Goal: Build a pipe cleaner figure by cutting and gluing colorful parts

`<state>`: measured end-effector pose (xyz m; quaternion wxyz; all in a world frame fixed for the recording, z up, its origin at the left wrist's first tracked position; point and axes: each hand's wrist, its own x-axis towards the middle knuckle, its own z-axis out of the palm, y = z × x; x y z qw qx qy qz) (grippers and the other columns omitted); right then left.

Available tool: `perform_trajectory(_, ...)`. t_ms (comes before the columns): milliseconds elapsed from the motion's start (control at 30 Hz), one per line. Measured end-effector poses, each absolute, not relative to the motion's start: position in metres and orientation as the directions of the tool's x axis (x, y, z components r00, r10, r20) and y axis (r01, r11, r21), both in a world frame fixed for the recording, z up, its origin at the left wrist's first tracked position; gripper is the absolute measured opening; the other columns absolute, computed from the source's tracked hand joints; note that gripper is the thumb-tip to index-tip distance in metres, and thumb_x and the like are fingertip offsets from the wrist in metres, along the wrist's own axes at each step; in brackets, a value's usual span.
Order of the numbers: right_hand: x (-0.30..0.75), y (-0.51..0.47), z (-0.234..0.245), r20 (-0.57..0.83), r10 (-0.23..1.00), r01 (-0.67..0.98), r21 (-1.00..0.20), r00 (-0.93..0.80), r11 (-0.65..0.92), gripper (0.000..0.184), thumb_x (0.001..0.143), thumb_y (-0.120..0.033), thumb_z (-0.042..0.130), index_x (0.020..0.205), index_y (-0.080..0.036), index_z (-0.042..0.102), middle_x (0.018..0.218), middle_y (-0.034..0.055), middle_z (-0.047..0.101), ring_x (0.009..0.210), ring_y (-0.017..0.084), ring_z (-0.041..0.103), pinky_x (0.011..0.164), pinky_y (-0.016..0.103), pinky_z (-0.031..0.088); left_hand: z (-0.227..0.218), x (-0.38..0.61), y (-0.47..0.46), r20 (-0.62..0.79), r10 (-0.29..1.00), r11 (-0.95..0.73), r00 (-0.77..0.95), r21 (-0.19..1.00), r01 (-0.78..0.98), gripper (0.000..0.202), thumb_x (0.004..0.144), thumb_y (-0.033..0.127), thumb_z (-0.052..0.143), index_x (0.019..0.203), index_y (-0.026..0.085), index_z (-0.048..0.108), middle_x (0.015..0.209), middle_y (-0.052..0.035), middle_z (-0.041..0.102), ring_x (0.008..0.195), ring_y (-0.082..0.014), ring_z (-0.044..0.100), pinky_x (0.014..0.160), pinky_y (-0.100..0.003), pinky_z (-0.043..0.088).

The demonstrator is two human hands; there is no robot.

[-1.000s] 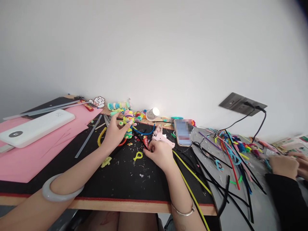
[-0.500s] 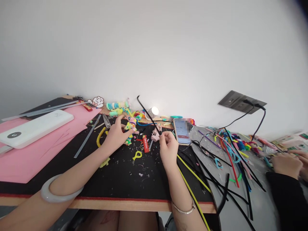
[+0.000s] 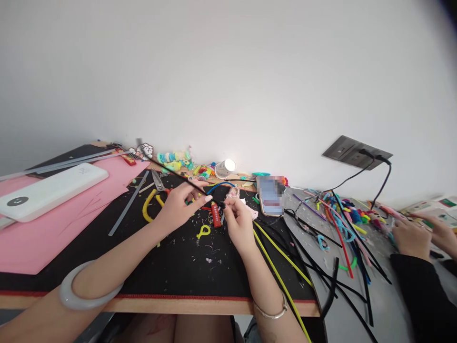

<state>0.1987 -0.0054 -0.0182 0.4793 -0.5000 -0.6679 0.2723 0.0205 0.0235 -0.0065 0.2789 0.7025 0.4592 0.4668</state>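
A long black pipe cleaner [image 3: 171, 172] slants up to the left across the table, its far end blurred. My right hand [image 3: 240, 221] pinches its near end, where there is a small dark bend. My left hand [image 3: 183, 202] is around the same stem, thumb and fingertips closing on it just left of the right hand; part of the grip is hidden. Between and below the hands lies a red lighter [image 3: 216, 214]. A yellow pipe-cleaner loop [image 3: 203, 231] rests nearer to me. Scissors [image 3: 157, 180] and a bent yellow pipe cleaner [image 3: 146, 208] lie beside my left hand.
A phone [image 3: 270, 197] leans against the wall, near a white cup [image 3: 224, 168]. A white power bank [image 3: 53, 190] sits on pink sheets [image 3: 71, 224] at left. Loose pipe cleaners [image 3: 342, 228] spread at right, where another person's hands [image 3: 412, 238] work.
My left hand has left the colourful pipe-cleaner piece and come to the black pipe cleaner. My right hand has moved left, and the black stem now leans lower to the left.
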Motion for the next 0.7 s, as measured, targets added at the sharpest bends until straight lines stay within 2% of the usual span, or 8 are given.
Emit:
perform_trajectory(100,0.1955,-0.0066,-0.0191,0.325,0.932,0.369,-0.856,-0.161,0.362,0.011,0.085,-0.025,0.045,0.086,-0.019,0.053,0.062,-0.0036,0.050,0.053,0.010,0.045,0.052,0.021,0.036,-0.0083,0.0249,0.0224,0.267,0.921,-0.336,0.285,0.913,0.232,0.032,0.081,0.044,0.053,0.091,0.017,0.066,0.071,-0.0019,0.062,0.062,-0.0147,0.056,0.059,-0.026,0.044)
perform_trajectory(200,0.1945,-0.0063,-0.0186,0.287,0.941,0.348,-0.876,-0.179,0.334,0.010,0.084,-0.025,0.046,0.085,-0.019,0.054,0.061,-0.0038,0.051,0.052,0.010,0.047,0.052,0.021,0.037,-0.0099,0.0259,0.0233,0.181,0.926,-0.256,0.332,0.946,0.198,0.032,0.079,0.045,0.054,0.074,0.017,0.066,0.055,0.0007,0.058,0.051,-0.0130,0.053,0.054,-0.025,0.042)
perform_trajectory(333,0.1954,-0.0063,-0.0176,0.255,0.954,0.379,-0.876,-0.160,0.298,0.012,0.084,-0.028,0.048,0.083,-0.018,0.054,0.061,-0.0032,0.052,0.052,0.010,0.046,0.051,0.021,0.036,-0.0079,0.0242,0.0242,0.158,0.943,-0.218,0.293,0.958,0.187,0.036,0.080,0.046,0.053,0.061,0.016,0.063,0.052,-0.0005,0.060,0.050,-0.0127,0.054,0.054,-0.025,0.044)
perform_trajectory(467,0.1973,-0.0066,-0.0187,0.256,0.944,0.433,-0.841,-0.210,0.325,0.019,0.087,-0.031,0.044,0.075,-0.019,0.051,0.055,-0.0045,0.048,0.050,0.010,0.043,0.051,0.022,0.033,-0.0048,0.0240,0.0238,0.141,0.947,-0.204,0.290,0.958,0.200,0.040,0.080,0.049,0.052,0.058,0.017,0.063,0.051,-0.0015,0.061,0.048,-0.0131,0.054,0.054,-0.026,0.046)
perform_trajectory(700,0.2014,-0.0029,-0.0177,0.386,0.919,0.550,-0.754,-0.074,0.361,0.028,0.089,-0.030,0.040,0.063,-0.019,0.042,0.059,-0.0035,0.043,0.057,0.011,0.039,0.055,0.023,0.030,-0.0052,0.0245,0.0229,0.140,0.935,-0.203,0.325,0.964,0.170,0.043,0.082,0.047,0.048,0.055,0.017,0.061,0.047,-0.0010,0.058,0.045,-0.0127,0.055,0.050,-0.024,0.042)
